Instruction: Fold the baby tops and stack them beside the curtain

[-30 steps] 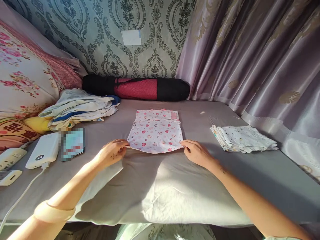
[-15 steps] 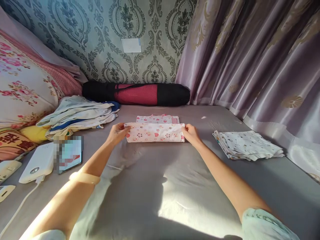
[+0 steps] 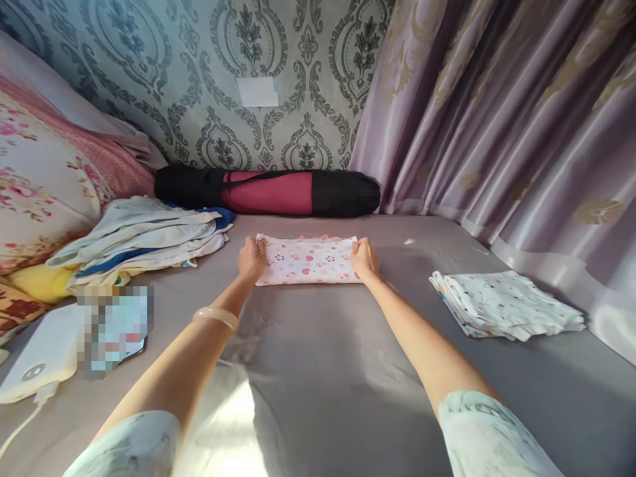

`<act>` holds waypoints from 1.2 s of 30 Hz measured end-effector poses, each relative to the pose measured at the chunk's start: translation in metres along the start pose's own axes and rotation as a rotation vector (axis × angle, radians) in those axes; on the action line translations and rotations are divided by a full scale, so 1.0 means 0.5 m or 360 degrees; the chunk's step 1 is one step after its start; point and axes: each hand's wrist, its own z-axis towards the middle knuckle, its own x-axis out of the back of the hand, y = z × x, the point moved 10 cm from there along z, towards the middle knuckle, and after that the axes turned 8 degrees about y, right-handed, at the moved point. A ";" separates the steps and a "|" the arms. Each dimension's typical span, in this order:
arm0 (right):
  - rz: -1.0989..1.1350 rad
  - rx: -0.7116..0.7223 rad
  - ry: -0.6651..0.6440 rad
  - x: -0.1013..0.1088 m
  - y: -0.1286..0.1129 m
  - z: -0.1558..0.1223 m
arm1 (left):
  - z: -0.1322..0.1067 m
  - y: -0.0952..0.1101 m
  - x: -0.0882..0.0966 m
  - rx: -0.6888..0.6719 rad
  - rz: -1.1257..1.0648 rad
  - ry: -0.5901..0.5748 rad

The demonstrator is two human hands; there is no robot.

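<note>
A white cloth printed with pink hearts and flowers lies folded into a wide strip on the grey sheet, straight ahead. My left hand is closed on its left end, with the thumb near the upper corner. At the right end, my right hand grips the other upper corner the same way. A bit of pink trim shows above the cloth's far edge. The fingertips of both hands are partly hidden by the hands themselves.
On the right lies a stack of folded white patterned cloths. A pile of clothes sits at left, near a phone and a white power bank with a cable. A black and red rolled bag rests against the wall.
Both hands have brought the front flap of the cloth back over its far part, which now hardly shows. The view has shifted slightly.
</note>
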 end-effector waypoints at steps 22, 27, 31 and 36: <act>-0.0231 0.0052 0.0001 -0.061 -0.005 0.070 | 0.071 -0.008 -0.071 0.0022 0.0245 0.0002; -0.0145 -0.0020 -0.0102 -0.071 0.012 0.086 | 0.090 -0.043 -0.088 0.0236 0.0049 -0.0198; -0.0032 -0.0034 -0.0177 -0.057 0.036 0.091 | 0.068 -0.088 -0.094 0.0526 -0.0436 -0.0400; -0.0102 -0.0010 -0.0231 -0.025 0.070 0.035 | -0.008 -0.115 -0.054 0.0533 -0.0626 -0.0629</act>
